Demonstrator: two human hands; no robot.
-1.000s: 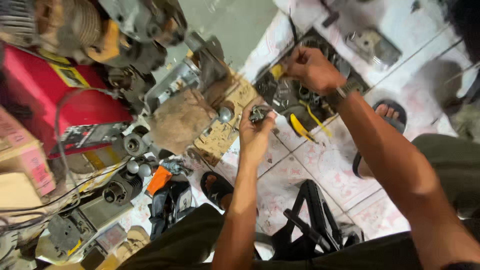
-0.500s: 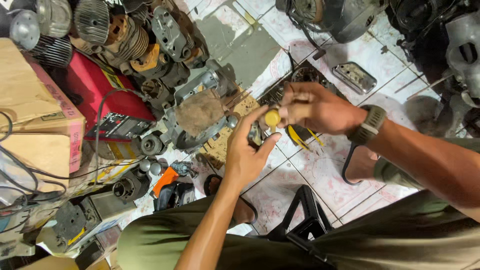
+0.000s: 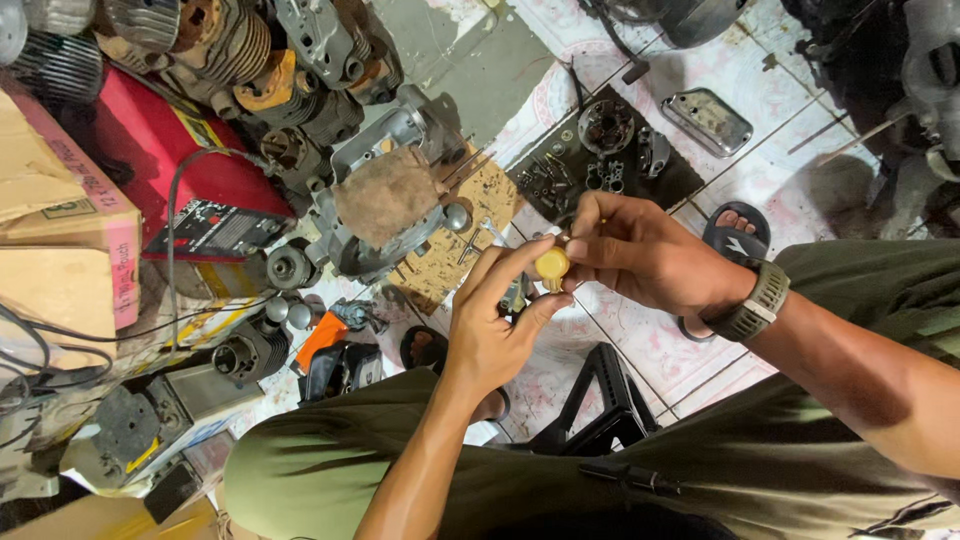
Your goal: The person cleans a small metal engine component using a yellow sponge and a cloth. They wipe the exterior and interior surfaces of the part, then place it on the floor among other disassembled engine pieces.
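Note:
My left hand (image 3: 490,320) is closed around a small dark metal part (image 3: 515,293), mostly hidden by the fingers. My right hand (image 3: 640,250), with a watch on the wrist, grips a yellow-handled screwdriver (image 3: 551,264) whose round handle end faces the camera. Its tip points down at the part in my left hand. Both hands meet above the tiled floor (image 3: 650,345), over my knees.
A dark tray (image 3: 680,180) of small metal parts lies on the floor beyond my hands. A red machine (image 3: 180,170), engine cylinders (image 3: 220,40) and cardboard boxes (image 3: 60,210) crowd the left. A black stool (image 3: 610,400) stands between my feet; a metal cover (image 3: 708,121) lies further off.
My right hand came back from the parts tray with the yellow-handled screwdriver and joined my left hand. Both hands then drew closer to my body.

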